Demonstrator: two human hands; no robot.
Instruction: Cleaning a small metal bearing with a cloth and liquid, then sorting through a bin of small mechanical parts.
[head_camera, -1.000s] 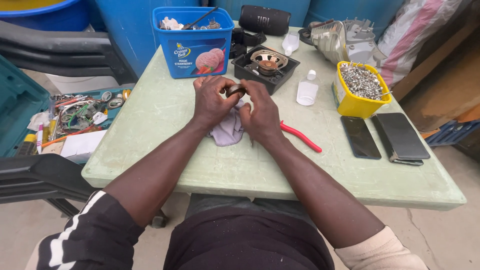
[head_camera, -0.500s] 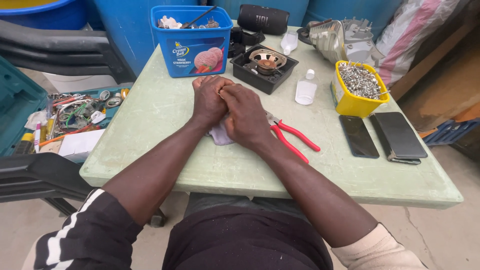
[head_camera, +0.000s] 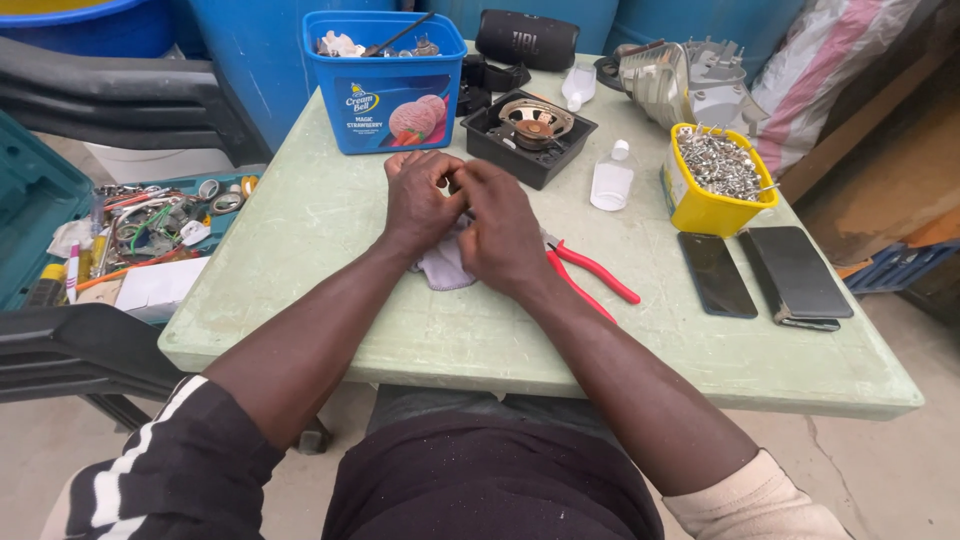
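A pale cloth (head_camera: 443, 266) sits on the green table (head_camera: 330, 215), mostly tucked under both hands. Left hand (head_camera: 420, 200) and right hand (head_camera: 503, 235) are curled in tight, fingertips meeting over it (can't tell if they're pinching something small). Red-handled pliers (head_camera: 590, 278) lie just right of the right hand; a blue tub (head_camera: 385, 85) stands just beyond the left.

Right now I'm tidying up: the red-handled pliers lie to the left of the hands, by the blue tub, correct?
Not quite. The head view shows the red-handled pliers lying on the table to the right of the hands, beside the right hand. The blue tub stands at the table's far edge.
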